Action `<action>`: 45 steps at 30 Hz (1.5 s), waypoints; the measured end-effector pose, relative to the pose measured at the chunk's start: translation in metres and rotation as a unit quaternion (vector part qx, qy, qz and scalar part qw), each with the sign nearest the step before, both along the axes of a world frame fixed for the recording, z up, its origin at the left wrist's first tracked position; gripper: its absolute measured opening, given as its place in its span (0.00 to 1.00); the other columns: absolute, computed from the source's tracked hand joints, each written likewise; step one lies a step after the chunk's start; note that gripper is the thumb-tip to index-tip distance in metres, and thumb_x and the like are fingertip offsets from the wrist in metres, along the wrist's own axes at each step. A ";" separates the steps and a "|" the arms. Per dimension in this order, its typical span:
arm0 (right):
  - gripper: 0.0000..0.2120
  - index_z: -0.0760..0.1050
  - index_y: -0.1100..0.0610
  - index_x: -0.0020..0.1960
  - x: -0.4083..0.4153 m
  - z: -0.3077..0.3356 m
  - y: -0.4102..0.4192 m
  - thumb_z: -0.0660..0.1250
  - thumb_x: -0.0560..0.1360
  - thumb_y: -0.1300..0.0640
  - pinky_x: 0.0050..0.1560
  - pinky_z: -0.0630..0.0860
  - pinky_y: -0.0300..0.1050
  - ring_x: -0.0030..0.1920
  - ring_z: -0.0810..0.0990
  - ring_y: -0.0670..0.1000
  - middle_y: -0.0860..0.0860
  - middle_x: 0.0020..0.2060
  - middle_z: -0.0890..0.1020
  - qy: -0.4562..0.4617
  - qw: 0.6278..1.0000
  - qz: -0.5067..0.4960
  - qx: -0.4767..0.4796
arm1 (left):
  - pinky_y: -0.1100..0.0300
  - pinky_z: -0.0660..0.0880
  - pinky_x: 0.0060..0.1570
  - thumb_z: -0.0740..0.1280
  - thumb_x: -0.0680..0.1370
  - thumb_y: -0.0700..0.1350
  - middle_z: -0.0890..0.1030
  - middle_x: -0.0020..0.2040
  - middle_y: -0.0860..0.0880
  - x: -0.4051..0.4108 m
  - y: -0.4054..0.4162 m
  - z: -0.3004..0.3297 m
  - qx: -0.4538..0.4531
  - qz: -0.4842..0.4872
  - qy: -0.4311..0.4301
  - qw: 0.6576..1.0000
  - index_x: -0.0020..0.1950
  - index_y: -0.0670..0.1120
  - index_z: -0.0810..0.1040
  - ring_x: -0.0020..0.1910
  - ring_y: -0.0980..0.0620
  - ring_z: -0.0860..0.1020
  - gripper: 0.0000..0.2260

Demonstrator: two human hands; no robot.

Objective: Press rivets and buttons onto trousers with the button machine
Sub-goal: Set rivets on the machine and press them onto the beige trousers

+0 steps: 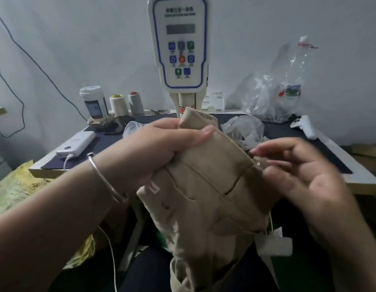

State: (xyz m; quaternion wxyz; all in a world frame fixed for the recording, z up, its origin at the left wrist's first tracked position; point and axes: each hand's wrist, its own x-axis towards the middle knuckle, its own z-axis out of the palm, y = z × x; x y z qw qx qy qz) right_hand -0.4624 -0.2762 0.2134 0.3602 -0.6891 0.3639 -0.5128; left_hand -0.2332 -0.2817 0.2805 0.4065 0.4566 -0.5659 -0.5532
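Trousers beige, bunched, gripped by left hand.

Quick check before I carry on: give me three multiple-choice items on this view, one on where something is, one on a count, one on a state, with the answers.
1. Where is the power bank?
A. on the table's left part
B. beside the right hand
C. on the wall

2. How many thread cones stand by the machine?
A. one
B. two
C. four

3. What is the left hand doing?
A. resting flat on the table
B. pressing a machine key
C. gripping the folded trousers

Answers: 1 A, it lies left of the hands, cable plugged in. 2 B, a cream and a grey cone. 3 C, fingers wrap the cloth, while the right hand is open and blurred.
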 end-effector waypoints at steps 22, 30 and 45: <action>0.11 0.82 0.63 0.49 0.049 0.011 -0.040 0.63 0.75 0.58 0.48 0.81 0.46 0.45 0.83 0.55 0.62 0.44 0.82 -0.145 0.864 0.317 0.364 | 0.56 0.68 0.68 0.81 0.60 0.60 0.70 0.74 0.45 0.026 -0.015 -0.102 0.048 -0.248 0.029 0.967 0.76 0.45 0.62 0.73 0.49 0.68 0.51; 0.22 0.77 0.70 0.57 0.022 0.030 -0.065 0.66 0.73 0.53 0.55 0.77 0.54 0.53 0.80 0.62 0.68 0.54 0.80 -0.024 0.931 0.150 0.333 | 0.52 0.80 0.51 0.83 0.59 0.42 0.75 0.58 0.29 0.059 -0.032 -0.092 0.097 -0.253 0.051 0.961 0.60 0.27 0.73 0.52 0.34 0.76 0.37; 0.20 0.77 0.63 0.43 0.059 -0.018 -0.115 0.66 0.75 0.45 0.26 0.66 0.37 0.23 0.69 0.49 0.55 0.25 0.73 0.119 0.954 0.068 0.267 | 0.58 0.80 0.49 0.71 0.73 0.59 0.82 0.59 0.38 0.117 -0.062 -0.080 0.054 -0.052 -0.025 0.997 0.60 0.43 0.82 0.56 0.42 0.82 0.23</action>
